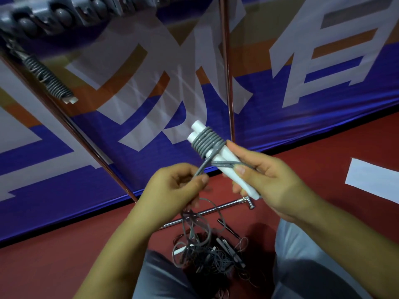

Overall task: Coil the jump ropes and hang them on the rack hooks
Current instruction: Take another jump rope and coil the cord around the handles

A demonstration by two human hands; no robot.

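a tangle of loose ropes [207,253] lies on the red floor [54,266] between my knees. above it my left hand [172,188] pinches the grey cord [199,170], fingers curled tight on it. my right hand [265,175] grips two white handles [226,167] held side by side, thumb pressing a loop of cord against them, with a coil [207,141] wound round their upper ends. beyond, a finished rope [49,80] hangs on the rack [54,16] before a blue banner [280,117].
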